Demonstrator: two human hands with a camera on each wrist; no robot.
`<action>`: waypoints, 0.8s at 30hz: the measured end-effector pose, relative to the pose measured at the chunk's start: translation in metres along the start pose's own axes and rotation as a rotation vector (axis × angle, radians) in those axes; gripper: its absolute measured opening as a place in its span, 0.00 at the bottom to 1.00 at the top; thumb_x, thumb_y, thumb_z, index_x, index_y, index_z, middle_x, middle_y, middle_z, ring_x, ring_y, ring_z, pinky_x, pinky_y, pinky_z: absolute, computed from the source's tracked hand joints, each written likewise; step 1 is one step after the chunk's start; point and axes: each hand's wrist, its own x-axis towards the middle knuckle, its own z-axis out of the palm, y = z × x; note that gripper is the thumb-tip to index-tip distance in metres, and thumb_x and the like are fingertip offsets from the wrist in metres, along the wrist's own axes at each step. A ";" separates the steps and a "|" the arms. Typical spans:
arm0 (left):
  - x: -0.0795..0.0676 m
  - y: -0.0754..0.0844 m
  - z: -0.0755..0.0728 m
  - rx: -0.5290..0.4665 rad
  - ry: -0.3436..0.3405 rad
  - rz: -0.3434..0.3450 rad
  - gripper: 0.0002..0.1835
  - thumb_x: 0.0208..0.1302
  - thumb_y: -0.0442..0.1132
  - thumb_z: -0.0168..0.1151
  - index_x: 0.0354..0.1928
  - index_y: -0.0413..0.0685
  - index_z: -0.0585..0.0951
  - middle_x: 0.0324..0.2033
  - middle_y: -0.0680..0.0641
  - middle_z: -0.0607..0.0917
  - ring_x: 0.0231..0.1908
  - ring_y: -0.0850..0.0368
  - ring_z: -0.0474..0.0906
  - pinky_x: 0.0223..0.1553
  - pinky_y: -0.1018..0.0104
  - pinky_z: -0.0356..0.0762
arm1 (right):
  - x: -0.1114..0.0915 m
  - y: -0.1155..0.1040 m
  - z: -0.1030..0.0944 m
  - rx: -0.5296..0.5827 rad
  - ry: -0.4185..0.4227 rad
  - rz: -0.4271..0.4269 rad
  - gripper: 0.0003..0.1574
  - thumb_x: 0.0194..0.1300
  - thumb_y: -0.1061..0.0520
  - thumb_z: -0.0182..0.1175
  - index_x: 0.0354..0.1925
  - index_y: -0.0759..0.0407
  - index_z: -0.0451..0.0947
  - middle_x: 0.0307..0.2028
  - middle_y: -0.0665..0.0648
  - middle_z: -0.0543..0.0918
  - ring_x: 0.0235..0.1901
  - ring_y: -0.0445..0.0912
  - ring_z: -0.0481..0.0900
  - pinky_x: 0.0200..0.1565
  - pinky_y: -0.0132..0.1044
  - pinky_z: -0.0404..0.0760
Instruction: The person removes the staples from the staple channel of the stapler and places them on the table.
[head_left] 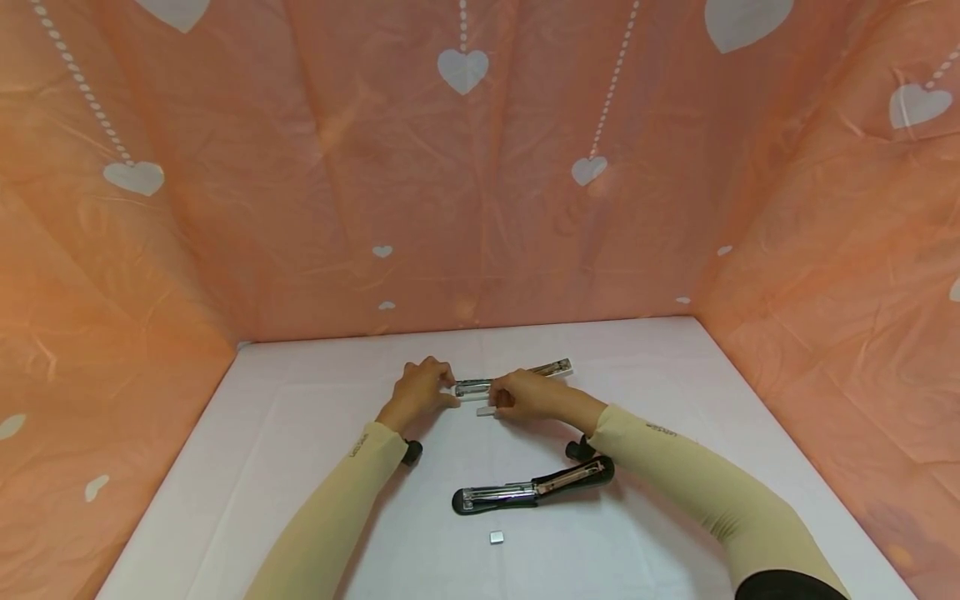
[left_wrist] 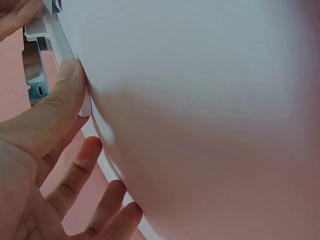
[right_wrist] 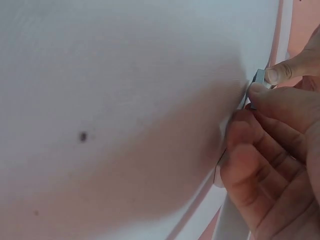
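A white stapler (head_left: 472, 387), folded open with its metal inside showing, lies toward the back of the white table. My left hand (head_left: 420, 391) pinches the stapler's left end between thumb and forefinger, its other fingers spread in the left wrist view. At the stapler's middle, my right hand (head_left: 527, 395) pinches a small grey strip of staples (right_wrist: 258, 77) between thumb and finger. The right hand hides part of the stapler in the head view. Nearer to me lies a black stapler (head_left: 498, 495), also opened out flat.
A short block of staples (head_left: 497, 537) sits in front of the black stapler. The white table (head_left: 315, 417) is bordered at the back and sides by an orange sheet (head_left: 465, 208) with pale hearts.
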 end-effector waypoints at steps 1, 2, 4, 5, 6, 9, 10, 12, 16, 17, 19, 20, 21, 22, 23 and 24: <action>0.000 0.000 0.000 0.000 0.000 0.000 0.15 0.61 0.43 0.82 0.46 0.47 0.88 0.48 0.47 0.84 0.52 0.41 0.75 0.54 0.45 0.78 | 0.000 0.000 0.000 -0.002 0.002 -0.003 0.06 0.70 0.60 0.73 0.43 0.60 0.87 0.31 0.47 0.84 0.30 0.34 0.74 0.36 0.27 0.77; -0.001 -0.001 -0.001 -0.002 0.001 0.000 0.15 0.61 0.43 0.82 0.46 0.47 0.88 0.48 0.47 0.84 0.52 0.41 0.75 0.54 0.45 0.78 | 0.001 0.000 0.000 0.001 0.003 -0.003 0.06 0.70 0.60 0.73 0.43 0.59 0.87 0.31 0.47 0.84 0.30 0.34 0.74 0.36 0.27 0.77; -0.001 -0.001 -0.002 -0.008 0.002 -0.003 0.15 0.61 0.42 0.82 0.45 0.46 0.88 0.48 0.47 0.84 0.52 0.41 0.75 0.54 0.45 0.78 | 0.001 -0.001 0.001 0.006 0.007 -0.001 0.05 0.70 0.60 0.73 0.42 0.59 0.86 0.30 0.47 0.83 0.30 0.34 0.74 0.36 0.28 0.76; -0.001 -0.001 -0.002 -0.013 0.003 -0.004 0.15 0.61 0.42 0.82 0.45 0.46 0.87 0.48 0.47 0.83 0.52 0.41 0.74 0.54 0.45 0.78 | 0.001 0.000 0.001 0.008 0.006 0.003 0.05 0.70 0.60 0.73 0.42 0.59 0.86 0.30 0.47 0.83 0.30 0.35 0.74 0.36 0.28 0.76; 0.000 -0.002 -0.002 -0.016 0.005 -0.004 0.15 0.61 0.42 0.82 0.45 0.46 0.87 0.48 0.47 0.83 0.52 0.41 0.74 0.53 0.45 0.78 | 0.001 0.000 0.001 0.009 0.006 0.005 0.05 0.70 0.60 0.73 0.42 0.59 0.86 0.30 0.47 0.83 0.30 0.35 0.74 0.36 0.29 0.76; 0.000 -0.003 -0.002 -0.024 0.004 -0.006 0.16 0.61 0.42 0.82 0.46 0.46 0.87 0.48 0.47 0.83 0.51 0.41 0.74 0.53 0.46 0.77 | 0.001 0.000 0.001 0.013 0.002 0.013 0.05 0.70 0.60 0.73 0.42 0.58 0.86 0.31 0.47 0.83 0.30 0.35 0.74 0.36 0.30 0.77; 0.000 -0.004 -0.001 -0.019 0.003 -0.006 0.16 0.61 0.42 0.82 0.47 0.46 0.87 0.48 0.47 0.83 0.51 0.42 0.74 0.53 0.46 0.77 | 0.000 0.000 0.000 0.015 0.000 0.015 0.05 0.70 0.60 0.72 0.42 0.58 0.86 0.31 0.47 0.83 0.31 0.35 0.74 0.37 0.30 0.77; 0.001 -0.006 -0.001 -0.006 0.002 -0.004 0.17 0.61 0.43 0.82 0.48 0.46 0.87 0.48 0.47 0.83 0.50 0.43 0.74 0.52 0.46 0.78 | -0.001 0.000 0.000 0.026 0.002 0.011 0.05 0.71 0.59 0.72 0.43 0.58 0.86 0.32 0.47 0.84 0.31 0.35 0.75 0.37 0.30 0.78; 0.001 -0.009 0.000 0.009 -0.019 0.005 0.21 0.63 0.44 0.81 0.54 0.46 0.85 0.51 0.46 0.83 0.52 0.43 0.74 0.55 0.46 0.78 | -0.008 0.000 -0.005 0.054 0.024 0.011 0.05 0.72 0.59 0.71 0.43 0.59 0.85 0.31 0.47 0.83 0.31 0.36 0.75 0.37 0.31 0.77; 0.001 -0.010 0.000 0.008 -0.028 0.012 0.22 0.64 0.45 0.80 0.55 0.45 0.85 0.52 0.45 0.83 0.53 0.43 0.75 0.56 0.46 0.78 | -0.011 0.001 -0.007 0.057 0.034 0.012 0.05 0.72 0.59 0.71 0.43 0.58 0.85 0.31 0.47 0.82 0.31 0.36 0.75 0.37 0.32 0.77; 0.000 -0.012 -0.003 -0.006 -0.058 0.018 0.24 0.65 0.45 0.79 0.59 0.45 0.83 0.55 0.44 0.83 0.56 0.42 0.76 0.60 0.45 0.78 | -0.018 0.002 -0.011 0.062 0.053 0.024 0.04 0.73 0.58 0.70 0.43 0.57 0.85 0.31 0.46 0.82 0.31 0.37 0.75 0.38 0.33 0.77; -0.002 -0.013 -0.004 -0.016 -0.071 0.018 0.25 0.66 0.46 0.78 0.61 0.45 0.83 0.56 0.43 0.83 0.58 0.41 0.76 0.61 0.44 0.77 | -0.021 0.004 -0.013 0.065 0.066 0.024 0.03 0.73 0.58 0.70 0.44 0.56 0.85 0.31 0.46 0.82 0.32 0.37 0.75 0.38 0.34 0.77; -0.003 -0.014 -0.006 -0.028 -0.081 0.021 0.25 0.68 0.46 0.77 0.62 0.44 0.82 0.57 0.41 0.83 0.59 0.41 0.77 0.62 0.44 0.77 | -0.025 0.006 -0.015 0.072 0.078 0.026 0.03 0.74 0.58 0.69 0.44 0.56 0.86 0.32 0.46 0.82 0.33 0.37 0.76 0.39 0.34 0.78; -0.005 -0.015 -0.008 -0.039 -0.086 0.023 0.25 0.69 0.46 0.76 0.63 0.44 0.81 0.57 0.40 0.83 0.60 0.40 0.78 0.63 0.43 0.76 | -0.029 0.007 -0.018 0.080 0.090 0.032 0.03 0.74 0.58 0.68 0.45 0.55 0.86 0.33 0.45 0.83 0.34 0.37 0.76 0.41 0.34 0.79; -0.007 -0.017 -0.011 -0.050 -0.090 0.021 0.25 0.70 0.46 0.75 0.63 0.44 0.81 0.58 0.40 0.83 0.61 0.40 0.78 0.64 0.43 0.76 | -0.034 0.008 -0.020 0.090 0.106 0.034 0.03 0.74 0.59 0.68 0.45 0.55 0.86 0.34 0.45 0.84 0.35 0.37 0.77 0.42 0.35 0.79; -0.009 -0.018 -0.014 -0.064 -0.090 0.017 0.25 0.72 0.46 0.74 0.64 0.43 0.80 0.59 0.39 0.82 0.62 0.40 0.78 0.65 0.42 0.75 | -0.038 0.009 -0.023 0.105 0.123 0.034 0.04 0.75 0.59 0.68 0.46 0.56 0.87 0.35 0.46 0.85 0.35 0.37 0.78 0.42 0.35 0.80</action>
